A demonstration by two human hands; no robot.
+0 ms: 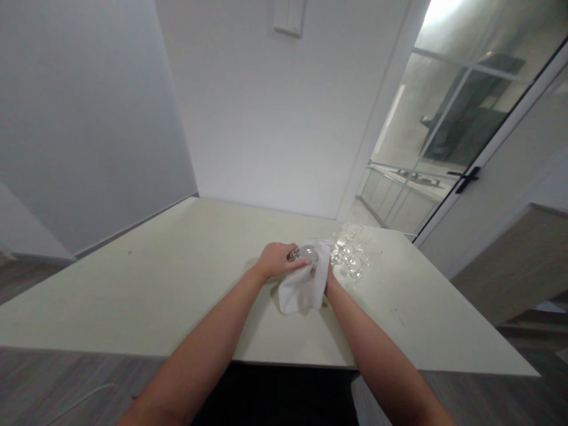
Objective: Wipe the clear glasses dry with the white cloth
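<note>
Where the glasses stand: on the right side of our pale table (177, 284), we see a cluster of clear glasses (348, 251) just beyond the right hand, too blurred to count.
Behind the table: a white wall (275, 118) with a switch plate (288, 16) rises at the far edge; to the right is a paned door (465, 74) with a black handle (468, 179).
Glass in hand: we have one glass (309, 255) tilted over the table, near the middle, its bowl against the white cloth (302, 290).
Left hand: our left hand (277, 260) reaches forward and inward, fingers wrapped around the glass's narrower end.
Right hand: our right hand (329, 279) is mostly behind the cloth; we cannot tell how its fingers close.
Cloth: soft and matte, it hangs in a loose fold with a rounded lower corner.
Surfaces: the held glass is clear, rounded at the bowl and ridged near our left fingers; the tabletop is smooth.
</note>
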